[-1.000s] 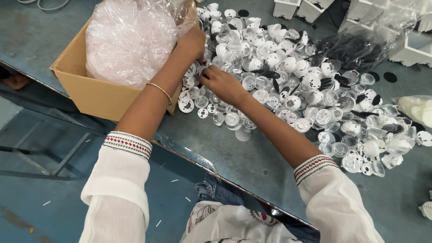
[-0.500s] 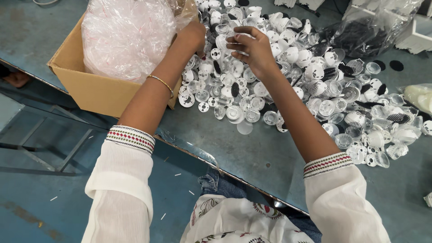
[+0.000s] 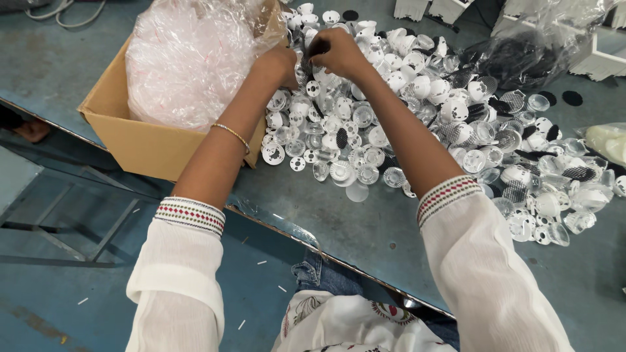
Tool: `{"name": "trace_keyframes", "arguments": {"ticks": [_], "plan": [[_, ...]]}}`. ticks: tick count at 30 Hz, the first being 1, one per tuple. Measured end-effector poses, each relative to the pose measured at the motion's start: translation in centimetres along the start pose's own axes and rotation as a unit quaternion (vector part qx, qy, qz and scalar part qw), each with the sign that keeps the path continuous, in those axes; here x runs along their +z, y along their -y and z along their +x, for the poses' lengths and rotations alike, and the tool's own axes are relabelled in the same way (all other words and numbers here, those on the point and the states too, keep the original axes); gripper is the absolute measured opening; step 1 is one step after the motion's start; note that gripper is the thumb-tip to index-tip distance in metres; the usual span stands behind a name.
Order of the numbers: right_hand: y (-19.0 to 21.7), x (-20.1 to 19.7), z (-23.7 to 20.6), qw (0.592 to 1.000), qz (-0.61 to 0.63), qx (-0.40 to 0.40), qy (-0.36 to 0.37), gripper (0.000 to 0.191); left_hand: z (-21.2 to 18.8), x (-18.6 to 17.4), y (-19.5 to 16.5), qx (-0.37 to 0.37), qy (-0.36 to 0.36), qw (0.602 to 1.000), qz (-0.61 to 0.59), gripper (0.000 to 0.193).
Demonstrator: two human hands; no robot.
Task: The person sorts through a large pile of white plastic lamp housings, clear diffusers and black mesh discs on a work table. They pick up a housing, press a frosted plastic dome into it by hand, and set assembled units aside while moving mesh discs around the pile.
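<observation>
Both hands meet above the pile of plastic caps (image 3: 417, 124): right hand (image 3: 336, 52) pinches a small dark piece; left hand (image 3: 280, 65) looks curled, its grip hidden. Best to hold steady.

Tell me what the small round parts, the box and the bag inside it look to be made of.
Small round parts: likely moulded plastic, some clear and glossy, some opaque white, a few with dark inserts; they glint and show the table through. Box: brown corrugated cardboard, matte, with folded flaps. Bag: thin clear plastic film, crinkled and shiny. Both hands work at the pile.
</observation>
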State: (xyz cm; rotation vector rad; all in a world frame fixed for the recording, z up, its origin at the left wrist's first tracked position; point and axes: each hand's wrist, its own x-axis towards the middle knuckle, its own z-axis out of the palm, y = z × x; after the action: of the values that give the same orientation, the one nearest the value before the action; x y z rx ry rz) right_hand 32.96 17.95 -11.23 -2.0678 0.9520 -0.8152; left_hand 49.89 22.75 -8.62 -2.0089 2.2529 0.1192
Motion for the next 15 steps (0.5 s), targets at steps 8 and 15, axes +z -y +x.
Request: {"name": "trace_keyframes", "arguments": {"ticks": [8,15], "plan": [[2.3,0.7,1.1,0.990,-0.093,0.003,0.105,0.037,-0.6,3.1,1.3,0.063,-0.189,0.980,-0.002,0.023],[2.5,1.8,1.6,0.973,-0.196,-0.094,0.073,0.057,-1.0,5.3,2.9,0.126,-0.306,0.943,0.031,0.011]]}}
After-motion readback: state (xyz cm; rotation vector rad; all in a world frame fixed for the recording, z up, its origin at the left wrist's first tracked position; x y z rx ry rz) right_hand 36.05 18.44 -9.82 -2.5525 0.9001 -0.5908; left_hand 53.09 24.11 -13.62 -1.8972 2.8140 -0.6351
